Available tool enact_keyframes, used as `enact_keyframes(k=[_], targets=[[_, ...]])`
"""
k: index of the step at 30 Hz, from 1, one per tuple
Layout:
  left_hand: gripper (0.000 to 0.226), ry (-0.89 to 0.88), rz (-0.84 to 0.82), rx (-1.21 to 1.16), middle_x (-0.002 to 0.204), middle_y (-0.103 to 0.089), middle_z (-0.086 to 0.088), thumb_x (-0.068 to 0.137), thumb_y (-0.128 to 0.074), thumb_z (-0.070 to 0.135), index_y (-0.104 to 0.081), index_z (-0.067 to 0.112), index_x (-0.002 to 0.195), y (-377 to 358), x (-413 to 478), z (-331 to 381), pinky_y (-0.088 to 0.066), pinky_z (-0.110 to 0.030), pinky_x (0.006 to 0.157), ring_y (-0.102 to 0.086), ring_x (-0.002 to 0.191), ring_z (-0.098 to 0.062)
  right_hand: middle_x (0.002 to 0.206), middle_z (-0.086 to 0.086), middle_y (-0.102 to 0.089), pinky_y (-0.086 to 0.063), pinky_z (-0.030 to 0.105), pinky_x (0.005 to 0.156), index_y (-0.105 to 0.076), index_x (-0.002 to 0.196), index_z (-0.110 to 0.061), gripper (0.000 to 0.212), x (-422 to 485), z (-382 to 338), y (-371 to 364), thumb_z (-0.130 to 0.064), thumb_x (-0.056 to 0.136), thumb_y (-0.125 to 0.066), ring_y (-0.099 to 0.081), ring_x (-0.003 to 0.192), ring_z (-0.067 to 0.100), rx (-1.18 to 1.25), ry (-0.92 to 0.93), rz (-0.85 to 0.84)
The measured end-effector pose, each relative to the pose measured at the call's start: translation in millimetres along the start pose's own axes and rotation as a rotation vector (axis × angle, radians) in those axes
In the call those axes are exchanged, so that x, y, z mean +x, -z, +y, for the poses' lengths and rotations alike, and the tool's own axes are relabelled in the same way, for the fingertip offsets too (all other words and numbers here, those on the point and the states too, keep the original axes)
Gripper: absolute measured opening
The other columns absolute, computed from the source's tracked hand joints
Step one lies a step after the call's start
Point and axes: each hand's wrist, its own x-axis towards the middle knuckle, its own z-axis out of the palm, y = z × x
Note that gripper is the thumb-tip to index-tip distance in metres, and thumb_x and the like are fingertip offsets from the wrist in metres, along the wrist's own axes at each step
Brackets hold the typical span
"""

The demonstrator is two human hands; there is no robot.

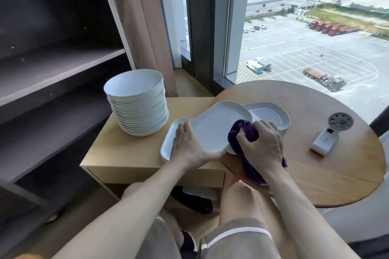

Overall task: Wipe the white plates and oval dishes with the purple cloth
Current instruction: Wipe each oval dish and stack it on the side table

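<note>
Seemingly, right hand (263,146) grips purple cloth (242,132).

Bare forearms reaching forward, left hand (189,145) palm down, fingers spread over oval dish (219,124), thumb hooked along its near edge, right hand (263,145) knuckles up, fingers curled, clutching purple cloth (242,132)

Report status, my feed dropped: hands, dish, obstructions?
Left hand holds the top oval dish by its edge. Right hand grips the purple cloth, pressed on that dish. Plate stack stands apart, left.
</note>
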Motion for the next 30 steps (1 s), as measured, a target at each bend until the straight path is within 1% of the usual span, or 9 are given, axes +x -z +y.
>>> enact_keyframes(k=[4, 7, 9, 11, 13, 20, 24, 27, 30], targets=[[0.130, 0.032, 0.143, -0.028, 0.138, -0.038, 0.006, 0.038, -0.073, 0.083, -0.027, 0.026, 0.146, 5.3, -15.1, -20.8, -0.033, -0.028, 0.103, -0.032, 0.130, -0.014, 0.065, -0.008, -0.045, -0.040, 0.041, 0.079, -0.040, 0.064, -0.021, 0.036, -3.8, -7.9, -5.3, -0.043, 0.085, -0.059, -0.045, 0.076, 0.023, -0.046, 0.051, 0.010], [0.124, 0.097, 0.221, -0.057, 0.131, -0.040, 0.007, 0.040, -0.076, 0.079, -0.027, 0.027, 0.142, 8.3, -22.7, -43.3, -0.034, -0.026, 0.101, -0.032, 0.128, -0.014, 0.071, -0.006, -0.051, -0.033, 0.039, 0.080, -0.043, 0.066, -0.020, 0.035, -7.0, -19.5, -15.8, -0.043, 0.086, -0.061, -0.047, 0.080, 0.024, -0.106, 0.126, 0.018], [0.121, 0.167, 0.240, -0.048, 0.127, -0.041, 0.006, 0.039, -0.079, 0.079, -0.031, 0.025, 0.136, 8.0, -24.5, -58.8, -0.040, -0.029, 0.101, -0.035, 0.126, -0.016, 0.075, -0.004, -0.055, -0.030, 0.038, 0.081, -0.045, 0.066, -0.018, 0.035, -9.6, -27.0, -23.3, -0.041, 0.085, -0.064, -0.047, 0.084, 0.023, -0.119, 0.170, 0.014], [0.122, 0.242, 0.239, -0.020, 0.124, -0.041, 0.006, 0.036, -0.080, 0.081, -0.033, 0.023, 0.132, 5.5, -24.6, -71.4, -0.044, -0.034, 0.102, -0.037, 0.125, -0.017, 0.075, -0.002, -0.056, -0.029, 0.038, 0.082, -0.044, 0.066, -0.019, 0.034, -11.4, -32.7, -28.6, -0.038, 0.083, -0.066, -0.046, 0.084, 0.023, -0.111, 0.205, 0.008], [0.128, 0.312, 0.234, 0.012, 0.123, -0.040, 0.004, 0.031, -0.077, 0.086, -0.033, 0.020, 0.131, 2.4, -23.3, -80.7, -0.044, -0.037, 0.102, -0.038, 0.125, -0.019, 0.073, -0.002, -0.054, -0.030, 0.037, 0.081, -0.042, 0.066, -0.020, 0.033, -13.0, -35.3, -31.5, -0.036, 0.083, -0.066, -0.045, 0.082, 0.024, -0.089, 0.222, 0.001], [0.138, 0.502, 0.208, 0.074, 0.137, -0.038, -0.005, 0.029, -0.072, 0.089, -0.028, 0.014, 0.136, -16.9, -16.6, -90.1, -0.036, -0.041, 0.110, -0.036, 0.133, -0.027, 0.072, -0.005, -0.052, -0.031, 0.037, 0.082, -0.047, 0.066, -0.015, 0.032, -15.4, -33.1, -29.6, -0.037, 0.083, -0.063, -0.043, 0.081, 0.022, -0.044, 0.166, -0.044], [0.134, 0.553, 0.212, 0.090, 0.139, -0.038, -0.006, 0.033, -0.068, 0.091, -0.031, 0.010, 0.134, -28.1, -12.2, -90.5, -0.036, -0.041, 0.111, -0.038, 0.135, -0.029, 0.071, -0.006, -0.051, -0.032, 0.037, 0.082, -0.047, 0.065, -0.016, 0.033, -13.3, -34.1, -29.0, -0.038, 0.083, -0.063, -0.043, 0.081, 0.021, -0.016, 0.097, -0.083], [0.127, 0.559, 0.204, 0.101, 0.138, -0.039, -0.007, 0.039, -0.072, 0.089, -0.030, 0.011, 0.132, -36.0, -7.2, -87.3, -0.037, -0.041, 0.109, -0.040, 0.133, -0.030, 0.070, -0.007, -0.049, -0.035, 0.039, 0.081, -0.046, 0.065, -0.017, 0.033, -12.4, -34.0, -29.4, -0.039, 0.083, -0.063, -0.044, 0.079, 0.022, -0.001, 0.091, -0.094], [0.127, 0.575, 0.169, 0.110, 0.140, -0.039, -0.008, 0.044, -0.076, 0.087, -0.029, 0.010, 0.134, -43.8, -0.9, -84.6, -0.037, -0.043, 0.109, -0.040, 0.134, -0.031, 0.069, -0.005, -0.049, -0.038, 0.041, 0.080, -0.045, 0.065, -0.016, 0.034, -12.1, -33.6, -29.2, -0.037, 0.083, -0.064, -0.044, 0.078, 0.023, 0.019, 0.084, -0.113]])
